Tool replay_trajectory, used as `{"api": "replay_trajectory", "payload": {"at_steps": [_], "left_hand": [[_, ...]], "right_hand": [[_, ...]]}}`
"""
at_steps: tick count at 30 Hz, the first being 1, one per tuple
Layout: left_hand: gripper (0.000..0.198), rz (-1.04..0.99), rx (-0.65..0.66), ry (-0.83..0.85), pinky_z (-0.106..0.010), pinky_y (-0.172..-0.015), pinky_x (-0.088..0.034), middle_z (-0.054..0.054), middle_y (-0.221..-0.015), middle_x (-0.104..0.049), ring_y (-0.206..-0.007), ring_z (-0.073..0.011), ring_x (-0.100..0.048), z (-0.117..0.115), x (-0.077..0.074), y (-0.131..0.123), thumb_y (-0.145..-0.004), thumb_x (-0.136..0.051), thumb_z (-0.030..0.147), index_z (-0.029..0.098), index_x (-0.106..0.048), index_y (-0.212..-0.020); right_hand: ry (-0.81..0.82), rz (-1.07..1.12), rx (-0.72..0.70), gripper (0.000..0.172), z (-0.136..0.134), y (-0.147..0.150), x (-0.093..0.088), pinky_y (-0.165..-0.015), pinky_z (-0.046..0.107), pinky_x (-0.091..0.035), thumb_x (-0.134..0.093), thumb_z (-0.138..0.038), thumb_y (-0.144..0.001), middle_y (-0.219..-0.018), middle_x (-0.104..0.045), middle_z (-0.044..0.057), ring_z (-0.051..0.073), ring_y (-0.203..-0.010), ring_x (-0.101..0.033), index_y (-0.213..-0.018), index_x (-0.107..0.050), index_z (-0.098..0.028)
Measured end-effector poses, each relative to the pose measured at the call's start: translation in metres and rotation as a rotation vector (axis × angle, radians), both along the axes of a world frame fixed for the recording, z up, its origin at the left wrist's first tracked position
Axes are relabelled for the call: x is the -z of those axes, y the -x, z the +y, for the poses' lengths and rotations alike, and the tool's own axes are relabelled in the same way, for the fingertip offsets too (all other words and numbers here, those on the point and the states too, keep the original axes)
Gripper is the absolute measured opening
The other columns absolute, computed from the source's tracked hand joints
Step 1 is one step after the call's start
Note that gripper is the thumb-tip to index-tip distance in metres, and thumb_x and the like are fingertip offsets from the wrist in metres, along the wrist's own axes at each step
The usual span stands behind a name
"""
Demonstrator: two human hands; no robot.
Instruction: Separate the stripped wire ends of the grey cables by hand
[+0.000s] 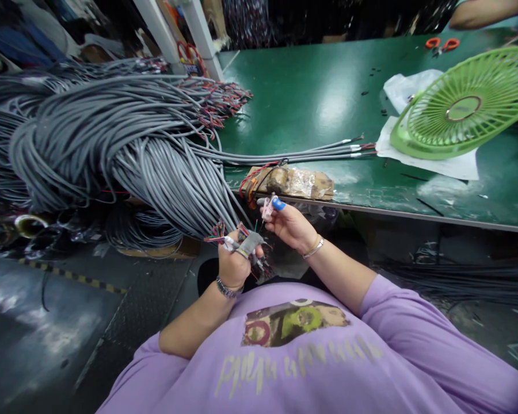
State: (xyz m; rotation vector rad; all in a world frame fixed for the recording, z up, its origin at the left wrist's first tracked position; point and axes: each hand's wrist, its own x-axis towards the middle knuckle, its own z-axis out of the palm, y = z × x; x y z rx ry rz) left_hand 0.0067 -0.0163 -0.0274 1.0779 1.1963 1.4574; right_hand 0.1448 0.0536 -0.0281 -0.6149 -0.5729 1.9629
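Note:
My left hand (234,260) is closed around the stripped ends of grey cables (224,234), its thumb wrapped in grey tape. The cables run up and left into a large grey bundle (125,144). My right hand (288,224), with a blue wrap on one fingertip and a bracelet at the wrist, pinches a small pale connector (267,208) just above and right of the left hand. Thin coloured wire ends stick out between both hands.
A green table (311,98) lies ahead with several finished cables (311,154), a plastic-wrapped block (291,181) at its edge, a green fan grille (466,106) on white paper and orange scissors (442,43). Another person's arm (483,14) shows at top right.

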Motion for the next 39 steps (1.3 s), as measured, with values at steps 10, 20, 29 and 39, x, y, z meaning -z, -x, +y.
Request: {"api": "replay_trajectory", "payload": {"at_steps": [10,20,29,39], "left_hand": [[0.021,-0.035,-0.033,0.055,-0.02,-0.04,-0.038,0.002,-0.048,-0.059,-0.038,-0.0087,-0.05,0.012,0.002,-0.01,-0.072,-0.071,0.034,0.015,-0.063,-0.066],[0.024,-0.011,-0.026,0.042,-0.02,-0.04,-0.037,0.001,-0.047,-0.059,-0.039,-0.0079,-0.049,0.013,0.004,-0.011,-0.073,-0.071,0.032,0.015,-0.06,-0.059],[0.019,-0.077,0.063,-0.003,-0.022,-0.043,-0.039,0.0,-0.049,-0.061,-0.042,-0.0103,-0.052,0.004,0.002,0.001,-0.07,-0.073,0.033,0.016,-0.069,-0.066],[0.022,-0.08,0.148,0.082,-0.023,-0.042,-0.039,-0.001,-0.047,-0.059,-0.04,-0.0106,-0.051,0.015,-0.004,-0.004,-0.069,-0.073,0.035,0.015,-0.066,-0.063]], "right_hand": [[0.089,0.025,0.047,0.032,0.002,0.007,0.0,-0.053,0.017,-0.041,-0.07,-0.049,-0.08,-0.073,-0.064,0.0,0.008,-0.062,-0.052,-0.082,-0.068,-0.017],[0.117,0.075,0.033,0.032,-0.001,0.01,0.001,-0.054,0.019,-0.042,-0.063,-0.05,-0.086,-0.075,-0.067,0.0,0.009,-0.062,-0.054,-0.083,-0.066,-0.019],[0.066,-0.008,-0.04,0.028,-0.001,0.002,-0.001,-0.053,0.019,-0.041,-0.063,-0.044,-0.085,-0.075,-0.064,0.0,0.008,-0.059,-0.05,-0.087,-0.067,-0.016],[-0.161,-0.233,0.298,0.044,-0.007,0.008,0.012,-0.05,0.02,-0.031,-0.076,-0.058,-0.067,-0.059,-0.053,-0.004,0.006,-0.051,-0.038,-0.07,-0.058,-0.017]]}}
